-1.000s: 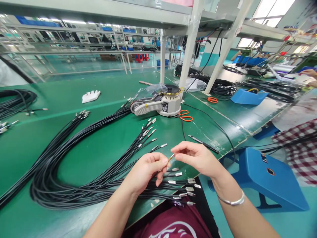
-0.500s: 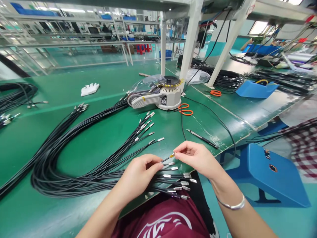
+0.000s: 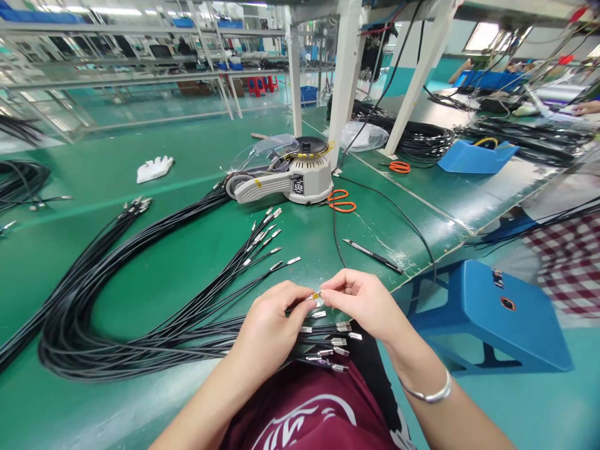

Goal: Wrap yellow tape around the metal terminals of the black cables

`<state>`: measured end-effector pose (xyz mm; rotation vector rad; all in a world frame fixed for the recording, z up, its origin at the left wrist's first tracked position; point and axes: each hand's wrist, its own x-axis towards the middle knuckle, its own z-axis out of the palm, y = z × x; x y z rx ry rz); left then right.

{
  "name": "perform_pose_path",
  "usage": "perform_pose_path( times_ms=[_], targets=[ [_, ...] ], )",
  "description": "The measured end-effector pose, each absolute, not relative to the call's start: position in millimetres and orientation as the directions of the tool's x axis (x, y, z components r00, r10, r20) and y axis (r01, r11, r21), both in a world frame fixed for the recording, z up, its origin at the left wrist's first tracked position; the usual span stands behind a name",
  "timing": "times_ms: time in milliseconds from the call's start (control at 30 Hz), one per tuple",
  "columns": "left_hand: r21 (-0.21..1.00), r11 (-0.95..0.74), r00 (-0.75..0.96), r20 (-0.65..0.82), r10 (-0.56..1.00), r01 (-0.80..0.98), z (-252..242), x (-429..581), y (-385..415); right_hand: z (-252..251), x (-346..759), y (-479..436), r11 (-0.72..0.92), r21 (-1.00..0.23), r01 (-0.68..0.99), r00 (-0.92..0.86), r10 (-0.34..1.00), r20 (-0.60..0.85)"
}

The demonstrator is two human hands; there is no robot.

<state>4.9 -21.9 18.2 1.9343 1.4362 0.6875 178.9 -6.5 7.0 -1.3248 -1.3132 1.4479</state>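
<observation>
My left hand [image 3: 274, 322] pinches a black cable close to its end, its fingertips up against the small metal connector [image 3: 316, 295], which has yellow tape on it. My right hand [image 3: 359, 300] has thumb and forefinger closed on the other side of that taped end, so the two hands nearly meet. Below them, several silver connectors [image 3: 340, 342] on black cables lie at the table edge over my lap. The cable bundle [image 3: 70, 325] curves round to the left, and more cable ends [image 3: 269, 234] fan out behind my hands.
A round tape dispenser [image 3: 307, 178] stands beyond the hands, with orange-handled scissors [image 3: 341, 201] beside it. A utility knife [image 3: 374, 255] lies nearer. A white glove [image 3: 154, 169] rests at left. On the right are a blue stool [image 3: 510, 319], a blue bin [image 3: 475, 156] and a person's checked sleeve [image 3: 569, 269].
My left fingers have moved up along the cable to the taped connector, closing the gap to my right hand. The whole view has shifted slightly, so the table things sit further left.
</observation>
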Motion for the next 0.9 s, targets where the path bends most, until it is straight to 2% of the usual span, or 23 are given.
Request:
perform_pose_path(
  times_ms=[267,433,567,733,900],
  targets=[
    [0.702,-0.31,0.327,0.115,0.938,0.642,15,10,-22,6,175,-11,-0.176,-0.981,0.081,-0.182,0.965,-0.189],
    [0.682,-0.322,0.293,0.163,0.942,0.657,6,13,-18,2,179,-7,-0.193,-0.979,0.065,-0.187,0.961,-0.202],
    [0.729,-0.273,0.285,0.111,0.952,0.628,3,14,-16,-1,189,1,-0.231,-0.97,0.079,-0.301,0.922,-0.245],
    [0.759,-0.168,0.232,0.023,0.972,0.628,5,11,-16,0,193,5,-0.13,-0.966,0.223,-0.324,0.925,-0.2],
    [0.726,-0.208,0.331,-0.028,0.943,0.656,5,4,-15,3,187,7,-0.076,-0.952,0.295,-0.312,0.934,-0.172]
  ],
)
